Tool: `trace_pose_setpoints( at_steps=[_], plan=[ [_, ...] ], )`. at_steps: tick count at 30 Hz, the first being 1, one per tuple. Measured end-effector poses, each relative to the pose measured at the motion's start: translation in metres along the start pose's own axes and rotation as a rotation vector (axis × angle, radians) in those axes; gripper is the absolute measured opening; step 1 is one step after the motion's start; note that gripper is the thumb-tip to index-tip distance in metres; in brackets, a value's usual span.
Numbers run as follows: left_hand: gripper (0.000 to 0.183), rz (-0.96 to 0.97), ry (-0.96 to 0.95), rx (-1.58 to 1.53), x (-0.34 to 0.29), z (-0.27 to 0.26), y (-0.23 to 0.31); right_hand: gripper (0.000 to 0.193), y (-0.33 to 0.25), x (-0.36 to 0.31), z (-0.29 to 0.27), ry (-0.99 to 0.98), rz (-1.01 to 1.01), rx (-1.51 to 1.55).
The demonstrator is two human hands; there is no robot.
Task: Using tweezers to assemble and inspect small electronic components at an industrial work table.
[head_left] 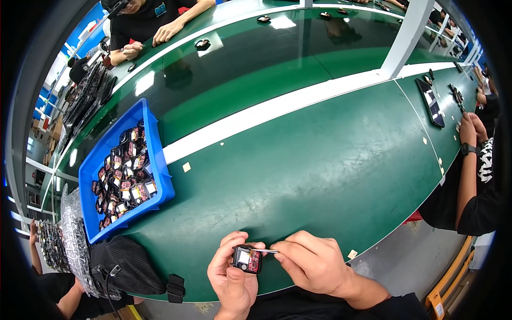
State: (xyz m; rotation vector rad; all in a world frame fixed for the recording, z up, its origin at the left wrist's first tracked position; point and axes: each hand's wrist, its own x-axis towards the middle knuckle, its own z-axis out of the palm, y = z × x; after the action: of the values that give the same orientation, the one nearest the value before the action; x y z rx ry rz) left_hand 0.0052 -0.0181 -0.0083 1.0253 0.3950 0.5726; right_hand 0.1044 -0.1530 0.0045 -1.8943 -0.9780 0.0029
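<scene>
My left hand (232, 277) grips a small black electronic housing (247, 260) near the table's front edge. Its open face shows a red circuit board beside a pale rectangular part. Pinched in the fingers of my right hand (314, 264) is a thin metal tool (265, 250), perhaps tweezers. The tool's far end reaches the upper edge of the housing; its exact contact is too small to tell. To the left, a blue bin (161, 160) holds many similar black housings (125, 173) with red boards.
A black mesh bag (128, 264) lies at the front left on the green table (277, 160). Beyond a white divider (277, 109) runs a dark green surface with small parts. A person sits across; another works at right near a black flat device (430, 101). A grey post (408, 40) rises behind.
</scene>
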Motion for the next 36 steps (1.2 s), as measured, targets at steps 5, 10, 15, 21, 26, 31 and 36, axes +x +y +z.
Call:
trace_pose_setpoints(
  at_steps=[5,10,15,21,26,31,36],
  plan=[
    [0.069,0.015,-0.029,0.043,0.0,-0.001,-0.001,0.018,0.001,-0.001,0.0,-0.012,-0.006,-0.009],
    [0.07,0.004,-0.036,0.053,0.0,0.002,0.0,0.018,-0.001,0.001,-0.001,0.008,0.0,0.011],
    [0.07,0.003,-0.034,0.029,0.0,0.0,-0.001,0.02,0.001,-0.003,0.005,0.022,-0.03,-0.089],
    [0.066,0.007,-0.016,-0.001,0.0,-0.001,-0.001,0.019,0.003,-0.006,0.008,-0.002,-0.09,-0.239],
    [0.065,0.015,-0.033,-0.037,-0.002,-0.005,-0.002,0.021,0.001,-0.002,0.005,0.006,-0.078,-0.136],
    [0.064,0.007,0.068,-0.187,0.003,-0.017,0.008,0.017,0.0,-0.001,-0.002,0.054,-0.007,0.006],
    [0.067,0.19,0.116,-0.056,0.024,-0.037,0.04,0.014,0.002,0.0,-0.002,0.043,-0.009,0.022]
  ],
)
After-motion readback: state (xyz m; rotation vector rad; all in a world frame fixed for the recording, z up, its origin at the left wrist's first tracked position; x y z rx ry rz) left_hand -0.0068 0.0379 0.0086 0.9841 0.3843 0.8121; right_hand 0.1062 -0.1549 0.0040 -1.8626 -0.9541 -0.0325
